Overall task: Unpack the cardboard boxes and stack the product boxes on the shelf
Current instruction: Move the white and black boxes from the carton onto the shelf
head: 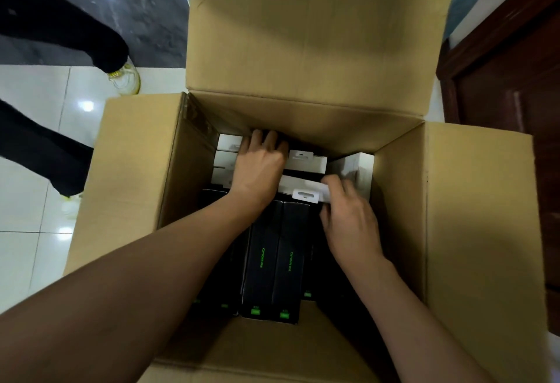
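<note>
A large open cardboard box [318,34] stands on the floor with all its flaps spread out. Inside lie several black product boxes [275,258] with green lettering and white hang-tab ends. Both my arms reach down into it. My left hand [257,167] lies over the far row of product boxes, its fingers curled down over their far edge near the back wall. My right hand [348,219] pinches the white end of one product box [306,188] at the right side. A white product box [357,170] stands tilted against the right wall.
Another person's legs in black trousers and pale shoes [127,76] stand on the white tiled floor [30,140] at the left. A dark wooden door [515,79] is at the right. Dark stone flooring lies beyond at the top left.
</note>
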